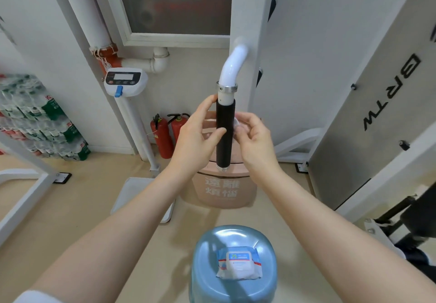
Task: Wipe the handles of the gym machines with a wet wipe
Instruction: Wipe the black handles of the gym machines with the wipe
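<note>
My left hand (197, 135) curled round the black foam handle (224, 135) of the white gym machine, thumb across its front, fingertips near the top of the grip. My right hand (253, 141) pinched a crumpled wet wipe (236, 123) against the handle's right side, about halfway up. Below, the wipes pack (239, 265) lay on a blue water jug (233, 286). Behind the handle stood a pink bin (224, 192) and two red fire extinguishers (162, 135).

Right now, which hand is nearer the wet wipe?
Right. The right hand pinches the wet wipe beside the black handle grip; the left hand is across the grip.
</note>
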